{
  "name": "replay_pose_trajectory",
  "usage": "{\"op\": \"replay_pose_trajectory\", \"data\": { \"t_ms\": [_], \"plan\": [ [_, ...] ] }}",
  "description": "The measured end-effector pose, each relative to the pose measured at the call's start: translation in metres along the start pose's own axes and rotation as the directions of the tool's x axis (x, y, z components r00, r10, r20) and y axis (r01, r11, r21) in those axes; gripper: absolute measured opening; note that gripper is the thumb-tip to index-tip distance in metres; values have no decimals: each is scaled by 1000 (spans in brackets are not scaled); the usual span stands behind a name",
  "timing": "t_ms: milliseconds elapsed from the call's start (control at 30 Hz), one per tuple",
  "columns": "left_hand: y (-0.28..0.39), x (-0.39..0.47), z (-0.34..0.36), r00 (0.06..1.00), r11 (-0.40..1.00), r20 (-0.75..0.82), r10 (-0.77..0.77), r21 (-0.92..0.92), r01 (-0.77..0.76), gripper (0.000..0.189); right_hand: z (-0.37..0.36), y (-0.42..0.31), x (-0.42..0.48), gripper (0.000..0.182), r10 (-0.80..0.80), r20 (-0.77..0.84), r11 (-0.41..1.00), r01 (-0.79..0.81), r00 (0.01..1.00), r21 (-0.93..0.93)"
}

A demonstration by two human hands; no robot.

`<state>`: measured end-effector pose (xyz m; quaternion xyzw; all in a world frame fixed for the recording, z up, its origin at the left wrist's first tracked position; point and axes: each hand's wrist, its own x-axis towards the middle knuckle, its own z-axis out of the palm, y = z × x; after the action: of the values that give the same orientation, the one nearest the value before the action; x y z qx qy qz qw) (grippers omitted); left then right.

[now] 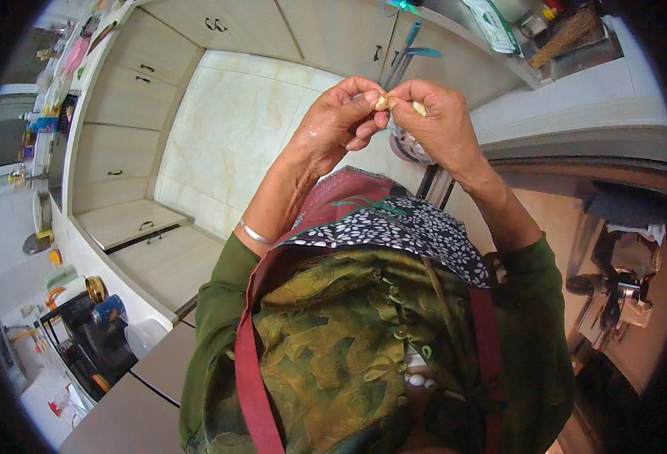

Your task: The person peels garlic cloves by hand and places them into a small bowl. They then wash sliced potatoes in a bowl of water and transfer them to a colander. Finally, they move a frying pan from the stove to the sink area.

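My left hand (345, 116) pinches a small pale-yellow piece (381, 103), which looks like a garlic clove, between thumb and forefinger. At the clove's other side, the thumb and forefinger of my right hand (435, 119) meet it. A second pale piece (419, 108) shows in the curl of my right fingers. Both hands are raised in front of my apron (350, 198). Below my right hand, partly covered by it, a pink bin (401, 148) with a clear plastic liner contains light and reddish scraps.
Beyond my hands, teal-handled cleaning tools (410, 48) lean against cream cabinets (333, 28). A long white counter (75, 227) bearing kitchen goods curves along the left. Pale tiles (226, 130) cover the floor. At the right is a dark door track (571, 162).
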<state>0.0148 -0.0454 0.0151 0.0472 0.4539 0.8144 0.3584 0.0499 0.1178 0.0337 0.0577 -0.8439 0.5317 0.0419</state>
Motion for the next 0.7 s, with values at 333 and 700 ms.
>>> {"op": "replay_pose_trajectory", "data": {
  "t_ms": [333, 700],
  "plan": [
    [9, -1, 0, 993, 991, -61, 106, 86, -100, 18, -8, 6, 9, 23, 124, 69, 978, -134, 990, 159],
    [5, 5, 3, 940, 853, -18, 342, 425, -302, 15, -11, -2, 11, 25, 213, 251, 900, -290, 944, 326]
  ]
}}
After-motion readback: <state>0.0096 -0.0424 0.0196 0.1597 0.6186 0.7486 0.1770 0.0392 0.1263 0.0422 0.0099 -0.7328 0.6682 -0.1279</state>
